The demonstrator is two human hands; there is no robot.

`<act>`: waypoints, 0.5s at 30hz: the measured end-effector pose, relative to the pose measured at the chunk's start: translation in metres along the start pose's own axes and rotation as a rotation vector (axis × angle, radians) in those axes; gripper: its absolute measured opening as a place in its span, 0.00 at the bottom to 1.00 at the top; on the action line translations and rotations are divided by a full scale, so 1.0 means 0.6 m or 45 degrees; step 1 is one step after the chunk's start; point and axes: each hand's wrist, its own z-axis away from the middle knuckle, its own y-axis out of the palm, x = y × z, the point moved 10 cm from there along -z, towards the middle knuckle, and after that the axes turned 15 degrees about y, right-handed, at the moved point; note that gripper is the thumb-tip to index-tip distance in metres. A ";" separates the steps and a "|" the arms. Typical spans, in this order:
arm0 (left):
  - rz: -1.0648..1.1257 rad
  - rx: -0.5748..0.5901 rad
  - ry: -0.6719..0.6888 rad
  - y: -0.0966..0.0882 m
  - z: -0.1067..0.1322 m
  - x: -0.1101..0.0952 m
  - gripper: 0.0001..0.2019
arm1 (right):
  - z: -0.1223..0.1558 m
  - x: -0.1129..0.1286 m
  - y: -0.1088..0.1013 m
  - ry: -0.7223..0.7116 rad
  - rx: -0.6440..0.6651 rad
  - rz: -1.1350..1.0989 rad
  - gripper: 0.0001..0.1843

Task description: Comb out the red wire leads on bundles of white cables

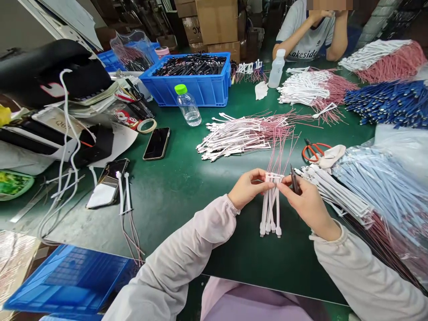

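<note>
Although part of the white cable bundle (270,214) is hidden by the fingers (257,178), it is pinched tightly by the left hand (247,189) and right hand (309,205), near the orange-handled scissors (312,152); a dark slim tool (294,179), hard to make out, is gripped by the right.

The dark tool (294,179) in the right hand (309,206) is mostly hidden, so we can't tell what it is. Co-worker (309,33) cut off at top edge.
</note>
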 end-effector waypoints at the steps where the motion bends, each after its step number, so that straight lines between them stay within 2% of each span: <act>1: 0.043 -0.009 -0.009 -0.001 0.000 0.003 0.18 | -0.001 -0.002 0.000 0.002 0.002 -0.004 0.14; 6: 0.235 -0.059 -0.125 0.006 0.007 0.019 0.18 | -0.004 -0.006 -0.005 0.015 -0.010 -0.002 0.14; 10: 0.350 -0.044 -0.218 0.014 0.012 0.027 0.18 | -0.001 0.000 -0.009 -0.023 -0.034 0.012 0.11; 15: 0.410 -0.031 -0.224 0.012 0.013 0.032 0.16 | 0.003 0.003 0.000 -0.033 0.024 0.011 0.10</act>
